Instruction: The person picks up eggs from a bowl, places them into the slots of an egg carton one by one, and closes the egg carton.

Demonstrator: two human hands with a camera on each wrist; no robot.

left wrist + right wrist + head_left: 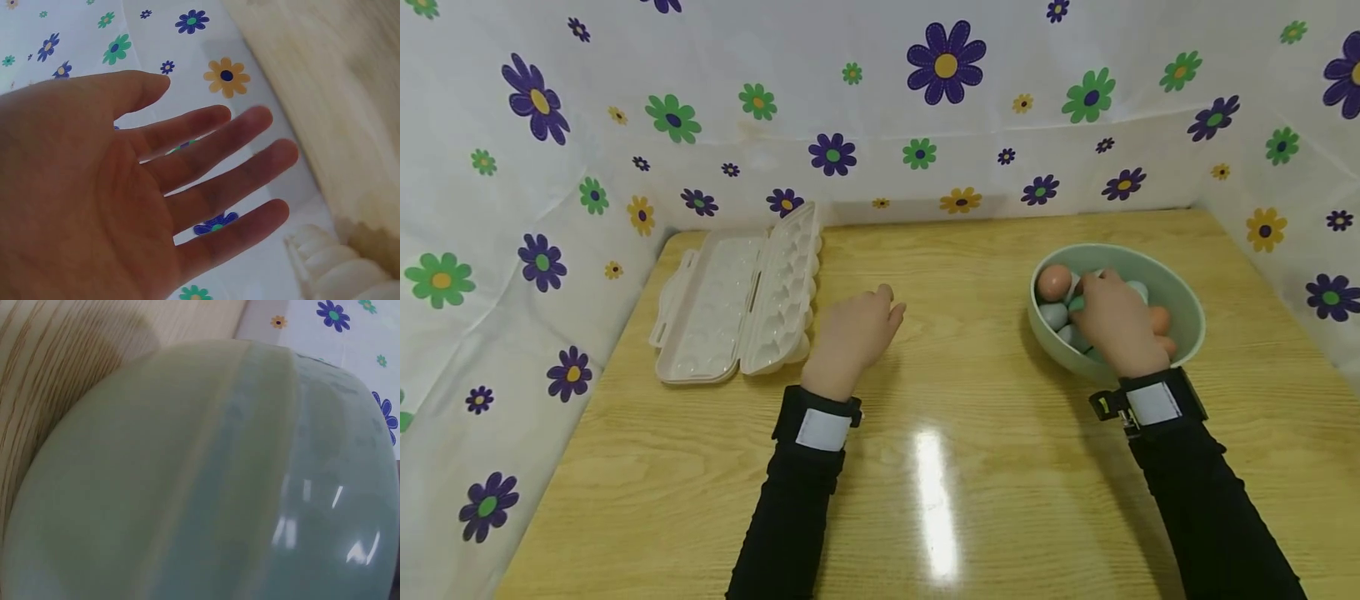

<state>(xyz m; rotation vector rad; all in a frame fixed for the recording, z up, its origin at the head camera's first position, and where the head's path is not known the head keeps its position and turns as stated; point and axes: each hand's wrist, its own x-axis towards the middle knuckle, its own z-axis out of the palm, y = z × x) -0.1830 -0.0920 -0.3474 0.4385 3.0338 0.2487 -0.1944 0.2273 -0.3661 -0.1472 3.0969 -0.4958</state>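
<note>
One carton (pixel 709 308) lies unfolded on the surface (pixel 1000 467) at left, long axis running away, far end leaning right. The left hand (pixel 853 337), grip empty, fingers extended, is near it. The right hand (pixel 1118 323) dips into one bowl (pixel 1176 292) at right, among eggs (pixel 1054 283), three visibly brown; whether its grip holds one, I cannot tell.

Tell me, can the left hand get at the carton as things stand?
Most likely yes. The left hand is open and empty, close by the right side of the carton, which lies open on the table. Nothing seems to stand between them.
</note>
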